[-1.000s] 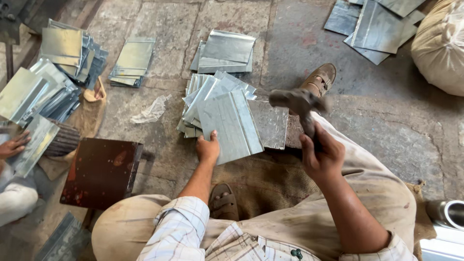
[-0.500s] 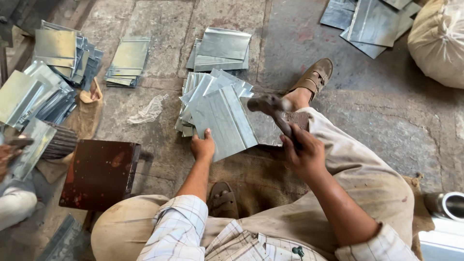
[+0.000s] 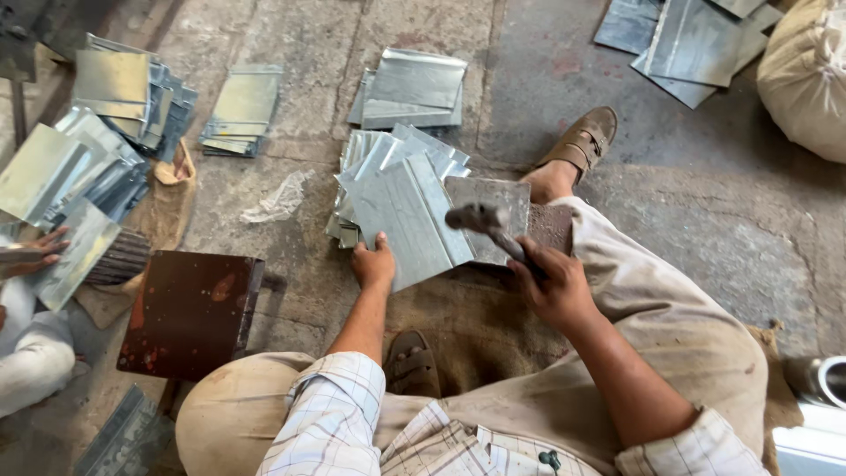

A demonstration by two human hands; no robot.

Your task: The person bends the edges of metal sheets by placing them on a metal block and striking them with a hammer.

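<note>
At far left another person's hand (image 3: pixel 40 251) rests on a metal sheet (image 3: pixel 75 251), beside two fanned heaps of sheets (image 3: pixel 97 132). One dark rusty block (image 3: pixel 189 313) sits by my left knee, and a small flat stack (image 3: pixel 242 110) lies beyond it. My left hand (image 3: pixel 374 264) presses the near edge of the top sheet (image 3: pixel 410 220), fingers curled over it; that sheet crowns one pile in front of me, with another pile (image 3: pixel 414 88) behind. My right hand (image 3: pixel 551 286) is clenched around one hammer (image 3: pixel 485 225), its head over a single sheet (image 3: pixel 498 203). Further sheets (image 3: pixel 679 40) and one sack (image 3: pixel 806 79) lie far right.
</note>
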